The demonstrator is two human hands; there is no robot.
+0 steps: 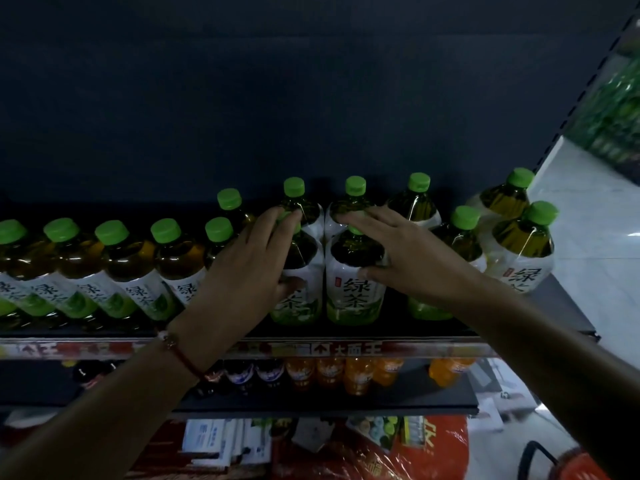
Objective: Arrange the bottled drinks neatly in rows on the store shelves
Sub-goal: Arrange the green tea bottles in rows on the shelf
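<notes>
Green-tea bottles with green caps stand in two rows on the top shelf (346,332). My left hand (246,268) wraps a front-row bottle (298,292), fingers over its cap and thumb on the label. My right hand (398,258) grips the neighbouring front-row bottle (353,292) the same way, fingers covering the cap and thumb at the label's edge. Both bottles stand upright side by side on the shelf. Several more front bottles (114,268) stretch to the left, and others (523,254) stand at the right end.
A dark back panel (277,98) rises behind the rows. The shelf below holds orange drinks (356,374) and dark bottles (242,375). Packaged goods in red wrap (363,452) lie lower down. A red basket (571,465) sits at bottom right on the pale tiled floor (588,237).
</notes>
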